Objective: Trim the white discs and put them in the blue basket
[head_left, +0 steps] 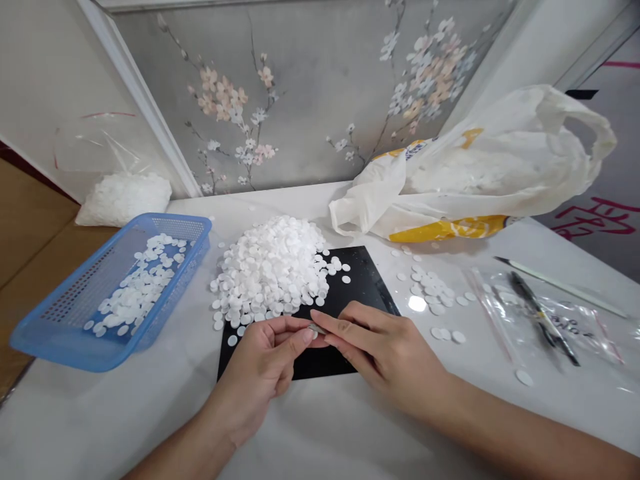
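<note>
Over the front of a black mat point(330, 363), my left hand point(267, 357) and my right hand point(387, 343) meet fingertip to fingertip. Pinched between them is a small white disc point(316, 328), mostly covered by the fingers. Thumb and index finger of my left hand close on its left side. The fingers of my right hand press on it from the right. Just beyond the hands rises a large heap of white discs point(275, 260), spilling over the mat's back left part. A few loose discs lie on the mat to the heap's right.
A blue plastic basket point(65, 347) with white discs in it stands at left, a clear bag of white pieces point(125, 200) behind it. At right are a white plastic carrier bag point(470, 173), scattered discs point(433, 287), a black pen point(545, 317) on clear zip bags, and a white pointed tool point(560, 287).
</note>
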`<control>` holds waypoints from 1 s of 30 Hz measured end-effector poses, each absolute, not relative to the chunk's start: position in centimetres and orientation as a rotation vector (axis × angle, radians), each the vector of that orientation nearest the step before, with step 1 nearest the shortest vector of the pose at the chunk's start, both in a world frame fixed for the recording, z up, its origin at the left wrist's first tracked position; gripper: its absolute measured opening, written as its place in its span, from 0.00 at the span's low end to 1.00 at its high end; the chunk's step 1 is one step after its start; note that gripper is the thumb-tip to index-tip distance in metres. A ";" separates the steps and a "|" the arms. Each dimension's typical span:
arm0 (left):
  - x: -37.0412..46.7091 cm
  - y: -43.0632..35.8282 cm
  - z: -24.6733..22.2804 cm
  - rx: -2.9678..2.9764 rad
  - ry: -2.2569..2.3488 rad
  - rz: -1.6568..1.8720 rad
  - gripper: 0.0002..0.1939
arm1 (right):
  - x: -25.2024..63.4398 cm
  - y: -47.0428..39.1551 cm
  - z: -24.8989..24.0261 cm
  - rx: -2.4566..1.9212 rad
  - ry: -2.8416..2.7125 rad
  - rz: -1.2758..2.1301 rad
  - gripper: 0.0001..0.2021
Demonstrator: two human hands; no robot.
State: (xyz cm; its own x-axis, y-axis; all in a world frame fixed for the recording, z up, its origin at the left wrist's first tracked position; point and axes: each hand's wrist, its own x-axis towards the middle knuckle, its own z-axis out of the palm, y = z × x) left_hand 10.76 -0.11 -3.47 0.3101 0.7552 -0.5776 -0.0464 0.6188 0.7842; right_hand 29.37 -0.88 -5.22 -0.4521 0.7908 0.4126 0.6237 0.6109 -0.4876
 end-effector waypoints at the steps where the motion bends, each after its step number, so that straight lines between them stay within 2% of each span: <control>1: 10.8 -0.1 -3.5 0.756 1.139 0.600 0.16 | 29.4 -0.9 -5.2 -1.107 -2.222 0.351 0.16; 8: 10.8 -0.1 -3.4 0.761 1.140 0.587 0.16 | 29.5 -0.8 -5.4 -1.111 -2.222 0.362 0.15; 14: 10.9 0.0 -3.5 0.751 1.131 0.569 0.18 | 29.5 -0.6 -4.6 -1.260 -2.152 0.563 0.16; 18: 10.6 0.1 -3.3 0.741 1.065 0.550 0.18 | 29.6 -0.3 -4.4 -0.971 -2.252 0.814 0.21; 20: 10.0 0.4 -2.9 0.743 1.054 0.558 0.20 | 29.9 0.0 -4.6 -1.154 -2.264 0.763 0.25; 21: 9.5 0.7 -2.6 0.745 1.058 0.577 0.21 | 30.2 0.3 -4.7 -1.315 -2.235 0.711 0.25; 24: 7.7 1.8 -1.7 0.728 1.098 0.721 0.19 | 30.6 0.7 -5.0 -1.567 -2.142 0.634 0.13; 27: 6.3 2.7 -1.2 0.627 1.134 0.952 0.07 | 30.1 0.7 -5.4 -1.413 -2.129 0.693 0.12; 28: 6.2 2.9 -1.1 0.600 1.135 0.994 0.06 | 29.7 0.7 -5.6 -1.346 -2.134 0.729 0.11; 30: 6.2 3.0 -1.1 0.592 1.117 0.998 0.16 | 28.8 0.4 -6.1 -1.236 -2.184 0.800 0.14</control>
State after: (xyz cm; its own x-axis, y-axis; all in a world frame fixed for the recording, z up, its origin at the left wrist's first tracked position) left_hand 6.17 2.95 -1.12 0.1001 0.8842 -0.4563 -0.3543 0.4602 0.8140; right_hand 28.79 0.44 -6.14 -0.4612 0.8768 0.1362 0.5815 0.4146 -0.7000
